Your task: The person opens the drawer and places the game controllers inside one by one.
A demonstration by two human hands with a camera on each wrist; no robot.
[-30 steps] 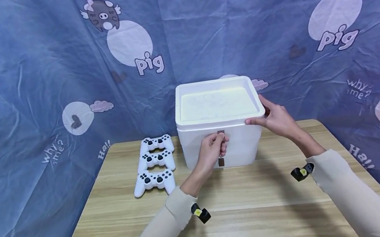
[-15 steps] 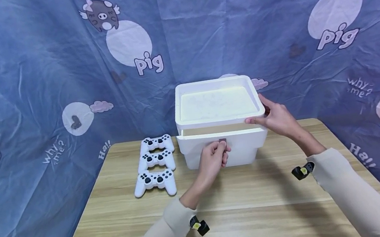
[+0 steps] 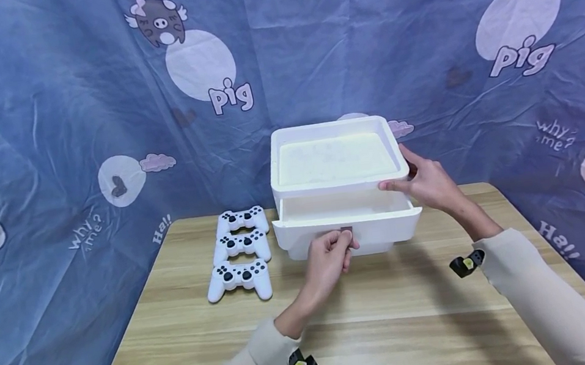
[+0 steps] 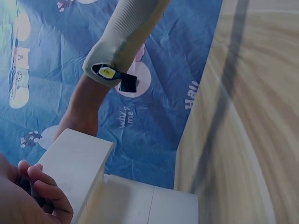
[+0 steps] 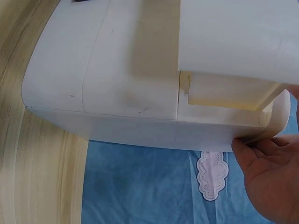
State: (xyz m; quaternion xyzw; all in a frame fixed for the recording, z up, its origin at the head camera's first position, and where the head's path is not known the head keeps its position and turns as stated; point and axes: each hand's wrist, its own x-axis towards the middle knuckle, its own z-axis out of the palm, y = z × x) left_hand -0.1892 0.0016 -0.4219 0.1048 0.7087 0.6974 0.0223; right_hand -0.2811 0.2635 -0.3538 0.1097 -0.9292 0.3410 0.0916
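A white storage box with drawers (image 3: 340, 185) stands at the back of the table, its top a shallow tray. Its upper drawer (image 3: 387, 227) is pulled partly out, and the part of the inside that shows is bare white. My left hand (image 3: 329, 256) pinches the small brown pull tab (image 3: 347, 229) on that drawer's front. At the box's right front corner, my right hand (image 3: 431, 184) grips the top rim, thumb on the front and fingers along the side. The right wrist view shows the jutting drawer (image 5: 238, 37) beside the right hand (image 5: 271, 172).
Three white game controllers (image 3: 239, 281) lie in a column on the wooden table (image 3: 388, 318), left of the box. A blue printed cloth (image 3: 308, 45) hangs behind and at both sides. The table's back edge runs close behind the box.
The upper drawer has slid out toward me from its closed position, my left hand moving with its tab. My right hand has stayed on the box corner. The controllers have not moved.
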